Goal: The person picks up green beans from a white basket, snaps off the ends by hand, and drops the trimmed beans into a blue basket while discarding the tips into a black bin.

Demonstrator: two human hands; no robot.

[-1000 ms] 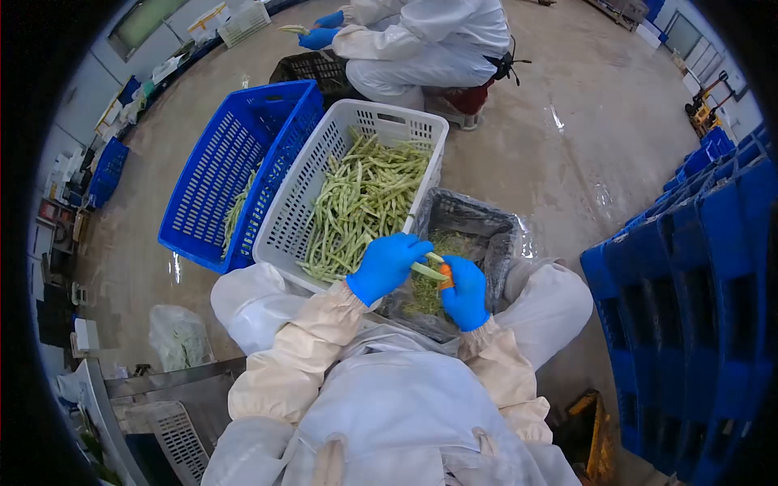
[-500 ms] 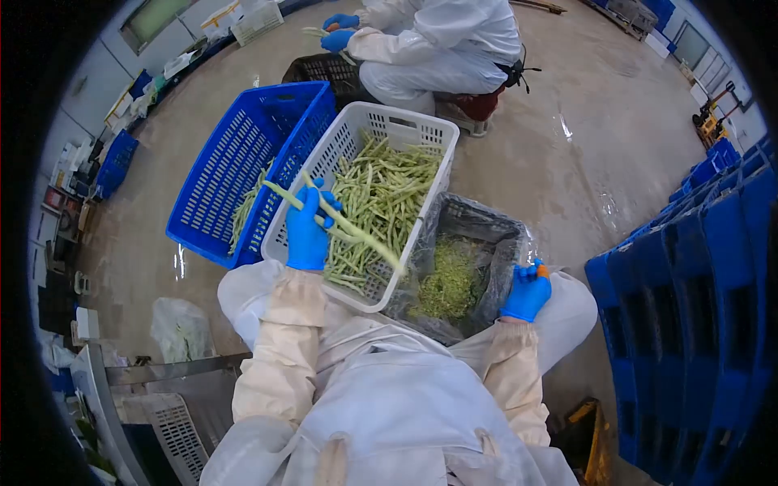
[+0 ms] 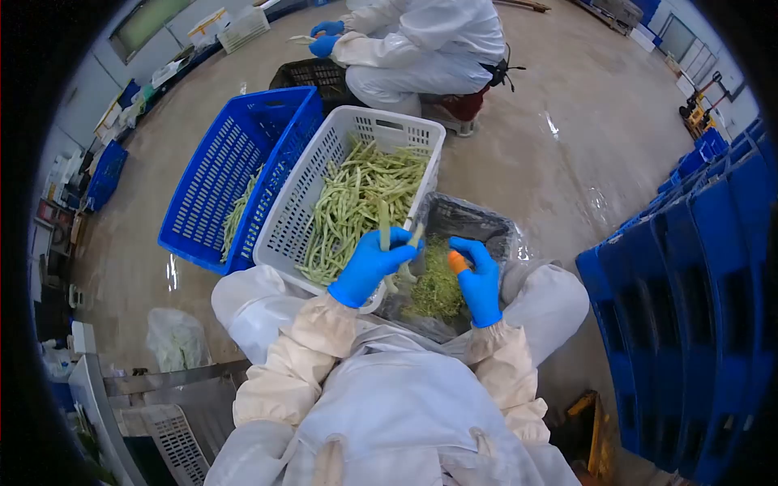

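Note:
My left hand [image 3: 373,267], in a blue glove, is closed on a few long green beans [image 3: 384,225] that stick out above and below the fingers. It is over the right edge of a white perforated crate [image 3: 271,235] holding many green beans. My right hand [image 3: 480,283], also blue-gloved, is close by on the right, with an orange cover on its thumb. Its fingers are bent and apart from the thumb, and nothing shows between them. Below both hands, a black plastic-lined crate [image 3: 504,231] holds a pile of small green trimmings [image 3: 438,283].
A blue crate [image 3: 190,194] with some beans stands left of the white one. Ahead, a seated co-worker [image 3: 429,49] in white, with blue gloves, holds beans over a dark crate [image 3: 288,77]. Blue pallets [image 3: 673,300] are stacked at my right. A plastic bag [image 3: 176,340] lies at left.
My left hand has moved right with the beans, from over the white crate to its right edge. My right hand has come up and left from my knee to near the left hand.

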